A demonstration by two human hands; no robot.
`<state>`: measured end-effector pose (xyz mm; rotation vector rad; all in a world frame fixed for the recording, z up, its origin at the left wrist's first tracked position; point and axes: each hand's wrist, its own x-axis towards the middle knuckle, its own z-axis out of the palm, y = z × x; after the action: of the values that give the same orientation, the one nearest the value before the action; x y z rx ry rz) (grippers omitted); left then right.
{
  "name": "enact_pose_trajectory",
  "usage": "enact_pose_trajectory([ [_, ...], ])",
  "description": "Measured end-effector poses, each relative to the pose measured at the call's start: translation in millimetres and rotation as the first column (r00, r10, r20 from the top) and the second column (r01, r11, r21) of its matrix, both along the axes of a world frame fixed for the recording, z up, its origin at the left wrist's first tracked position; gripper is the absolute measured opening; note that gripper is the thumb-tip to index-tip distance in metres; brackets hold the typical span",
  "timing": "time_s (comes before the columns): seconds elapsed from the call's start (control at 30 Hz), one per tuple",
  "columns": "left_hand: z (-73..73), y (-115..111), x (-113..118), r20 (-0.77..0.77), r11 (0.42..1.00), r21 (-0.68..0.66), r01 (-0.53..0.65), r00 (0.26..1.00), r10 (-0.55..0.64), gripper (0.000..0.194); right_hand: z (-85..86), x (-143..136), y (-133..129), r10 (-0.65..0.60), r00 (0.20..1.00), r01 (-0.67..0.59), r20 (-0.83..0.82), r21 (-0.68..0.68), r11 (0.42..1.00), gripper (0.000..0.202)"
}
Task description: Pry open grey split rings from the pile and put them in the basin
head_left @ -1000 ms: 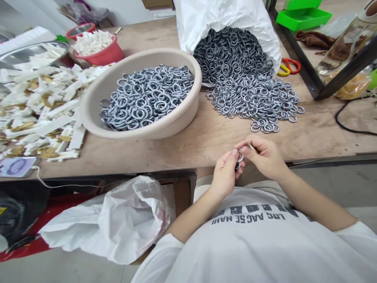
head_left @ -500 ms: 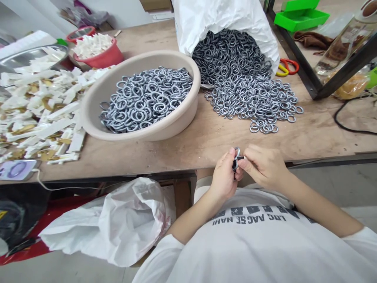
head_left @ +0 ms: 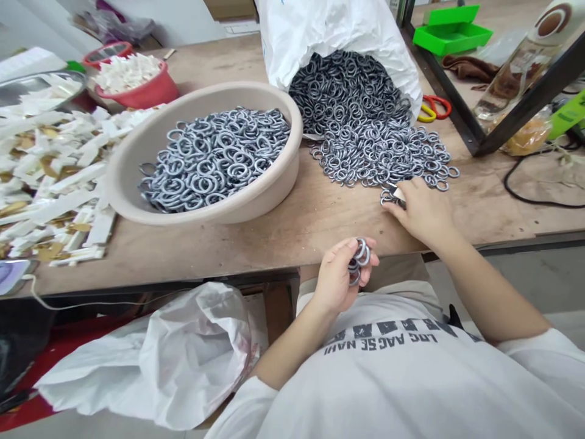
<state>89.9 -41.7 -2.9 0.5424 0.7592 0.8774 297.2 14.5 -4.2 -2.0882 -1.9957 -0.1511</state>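
Note:
Several grey rings (head_left: 361, 252) are held in my left hand (head_left: 340, 271), near the table's front edge. My right hand (head_left: 423, 210) is at the near edge of the loose ring pile (head_left: 379, 152), closed on a small tool with a white part (head_left: 399, 194) and a dark tip that touches rings there. The tool is too small to name surely. Behind the pile a white sack (head_left: 338, 24) lies with its mouth open, full of darker rings. To the left stands a beige basin (head_left: 256, 204) holding many grey rings.
White and tan plastic pieces (head_left: 59, 183) cover the table's left side, with a red bowl (head_left: 159, 91) behind. Red-handled scissors (head_left: 441, 107), a black metal frame (head_left: 484, 143), a bottle (head_left: 516, 73) and a green box (head_left: 452, 38) are on the right. A white bag (head_left: 173, 360) hangs below.
My right hand has moved away from my left hand, forward and right to the ring pile. My left hand still holds rings, now more visible. The view has shifted slightly.

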Motion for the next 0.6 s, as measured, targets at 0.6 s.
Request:
enact_pose_trajectory([
  [0.6, 11.1, 19.6, -7.5, -0.042, 0.996, 0.013, -0.083, 0.996, 0.084, 0.042, 0.8, -1.8, -1.1, 0.138, 0.97, -0.133, -0.199, 0.04, 0.99, 0.021],
])
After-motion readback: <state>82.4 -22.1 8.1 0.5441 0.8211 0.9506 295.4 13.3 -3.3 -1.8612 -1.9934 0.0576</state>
